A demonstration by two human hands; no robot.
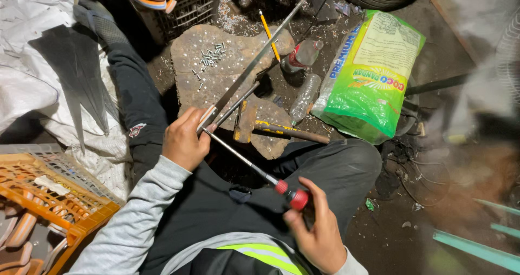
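Left grip [184, 138] pinching long metal strip [254, 64], right grip [319, 234] closed around red-handled screwdriver [271, 180]

Bare left hand [183, 142] at centre frame, bare right hand [317, 234] at lower centre. Grey sleeves [127, 229] of soft knit on both arms, left one running from lower left. Vest [260, 252] at bottom centre, grey with a yellow-green reflective band. Dark trousers [336, 169] across the middle, small red-and-white patch [136, 129] on the leg at left. Dark ribbed sock [100, 23] at upper left.
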